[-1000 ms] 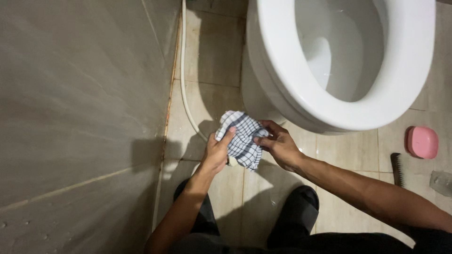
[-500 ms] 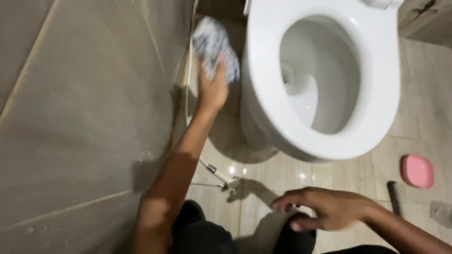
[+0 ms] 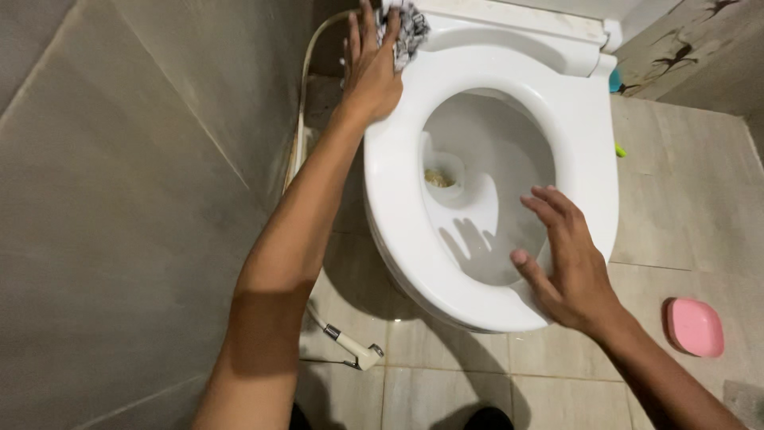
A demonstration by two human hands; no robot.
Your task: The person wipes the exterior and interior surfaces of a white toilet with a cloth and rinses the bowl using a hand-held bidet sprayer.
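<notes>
My left hand (image 3: 370,68) presses a blue-and-white checked cloth (image 3: 406,28) against the back left of the white toilet seat (image 3: 398,183), near the hinge. My right hand (image 3: 565,267) hovers with fingers spread over the front right of the seat, its shadow falling inside the bowl (image 3: 485,183). It holds nothing. Most of the cloth lies hidden under my left palm and the frame's top edge.
A grey tiled wall (image 3: 135,199) stands close on the left. A white hose (image 3: 306,103) runs down it to a spray nozzle (image 3: 354,349) lying on the floor. A pink soap dish (image 3: 695,326) sits on the tiles at the right.
My left hand carried the cloth from in front of me up to the back of the toilet seat. My right hand let go of the cloth and rose over the seat's front.
</notes>
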